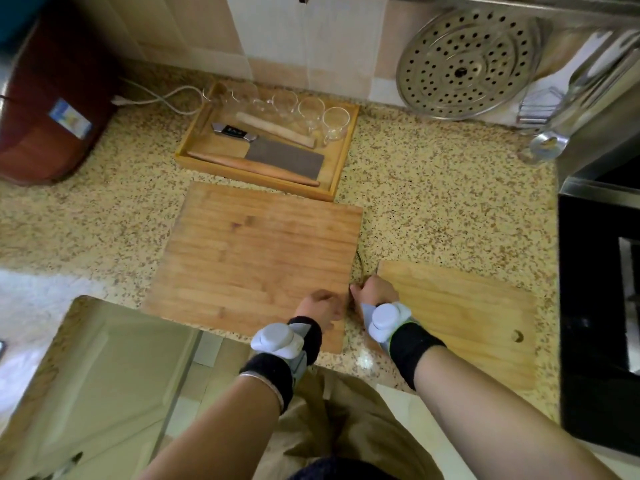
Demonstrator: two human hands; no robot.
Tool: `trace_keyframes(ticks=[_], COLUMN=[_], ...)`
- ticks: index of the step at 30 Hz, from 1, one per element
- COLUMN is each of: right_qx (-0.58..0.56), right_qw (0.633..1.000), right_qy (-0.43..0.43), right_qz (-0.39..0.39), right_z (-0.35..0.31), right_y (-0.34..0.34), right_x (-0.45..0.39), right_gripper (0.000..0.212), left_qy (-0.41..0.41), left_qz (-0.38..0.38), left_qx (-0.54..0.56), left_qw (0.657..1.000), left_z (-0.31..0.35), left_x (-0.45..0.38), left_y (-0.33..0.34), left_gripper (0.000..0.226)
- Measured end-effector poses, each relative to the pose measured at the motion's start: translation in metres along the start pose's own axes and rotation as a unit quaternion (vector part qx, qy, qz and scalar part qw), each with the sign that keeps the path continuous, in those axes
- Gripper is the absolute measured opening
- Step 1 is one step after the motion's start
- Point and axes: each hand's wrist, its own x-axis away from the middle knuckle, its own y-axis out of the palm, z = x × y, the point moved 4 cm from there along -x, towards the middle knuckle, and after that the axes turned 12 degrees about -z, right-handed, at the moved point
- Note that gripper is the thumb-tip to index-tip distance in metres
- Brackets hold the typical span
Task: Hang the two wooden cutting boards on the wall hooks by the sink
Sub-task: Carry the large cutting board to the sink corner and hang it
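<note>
A large dark wooden cutting board (256, 261) lies flat in the middle of the speckled counter. A thin wire loop (360, 261) sticks out from its right edge. A paler cutting board (460, 317) with a round hole (517, 336) lies to its right, near the counter's front edge. My left hand (322, 306) rests on the dark board's near right corner, fingers curled at its edge. My right hand (375, 292) sits in the gap between the boards, fingertips pinched at the lower end of the wire loop. No wall hooks can be made out.
Behind the dark board a wooden tray (341, 168) holds glass cups, a cleaver and two rolling pins. A perforated steel steamer plate (467, 64) leans on the wall. Metal utensils (561, 126) hang at right above a black stove (588, 306). A red appliance (52, 109) stands far left.
</note>
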Motion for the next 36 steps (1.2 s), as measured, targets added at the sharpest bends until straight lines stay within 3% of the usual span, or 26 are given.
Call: trace_keyframes(ticks=[5,15,23,26,29,36], right_qx=[-0.016,-0.064,-0.049,-0.108,-0.148,-0.195], right_qw=[0.995,0.995,0.997,0.991,0.982,0.954], right_qy=[-0.040,-0.056,-0.024,-0.020,-0.020,-0.120], right_qz=[-0.091,-0.051,0.062,0.082,0.119,0.194], right_z=[-0.006,-0.003,-0.006,-0.013,-0.023,-0.059], right_y=[-0.014,-0.008,-0.014,-0.015,-0.024,-0.058], right_x=[0.014,0.024,0.036,0.045,0.057,0.101], right_gripper=[0.041,0.039,0.038,0.025,0.027,0.037], left_qy=[-0.002,0.063,0.069,0.089,0.117,0.217], left_qz=[0.003,0.018,0.052,0.055,0.067,0.117], left_qx=[-0.013,-0.161,-0.237,-0.225,-0.232,-0.274], left_qw=[1.000,0.985,0.968,0.969,0.963,0.930], left_z=[0.001,0.013,0.027,0.031,0.040,0.077], left_x=[0.003,0.015,0.031,0.042,0.053,0.099], left_y=[-0.001,0.004,0.007,0.007,0.007,0.006], left_gripper=[0.020,0.015,0.011,0.012,0.018,0.025])
